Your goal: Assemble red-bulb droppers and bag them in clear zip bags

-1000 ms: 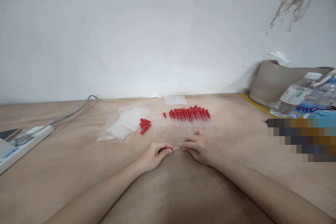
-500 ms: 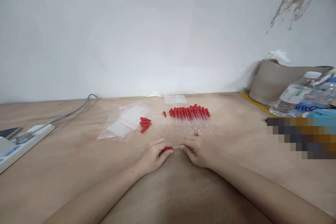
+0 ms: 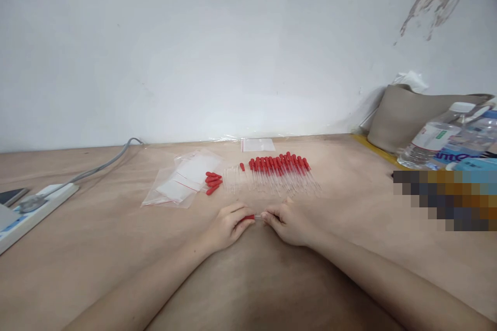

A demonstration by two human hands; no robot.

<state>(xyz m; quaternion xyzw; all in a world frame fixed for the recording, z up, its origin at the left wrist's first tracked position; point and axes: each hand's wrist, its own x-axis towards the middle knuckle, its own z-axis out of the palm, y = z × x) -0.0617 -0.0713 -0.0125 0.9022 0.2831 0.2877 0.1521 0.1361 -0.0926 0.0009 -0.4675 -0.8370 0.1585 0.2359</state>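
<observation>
While both bare arms [image 3: 153, 279] are stretched forward from the bottom corners, the two hands are brought nearly together low over the light brown wooden table [image 3: 50, 279], backs up and fingers bent. The left hand [image 3: 228, 228] is curled around a small, smooth red bulb [image 3: 250, 216], which is gripped between thumb and fingers, with its end poking out. A thin, clear, narrow tube [image 3: 258, 216] sticks out from that bulb, and its other part is pinched by the thumb and fingers of the right hand [image 3: 290, 225]. Compared with a second ago, the right hand has been moved closer to the left, so less of the tube can be seen between them, and more of the red bulb is shown. One bulb and one tube are held. Behind the hands, about four loose red bulbs [image 3: 213, 183] are piled up, and one red bulb [image 3: 242, 167] is set apart. Some bare clear tubes [image 3: 232, 180] are laid side by side, too faint to be counted. Well over ten red-topped clear droppers [image 3: 281, 168] are lined up, but they overlap. One clear flat bag [image 3: 258, 145] is placed near the wall, and at least two see-through bags [image 3: 184, 178] are spread on the left.
</observation>
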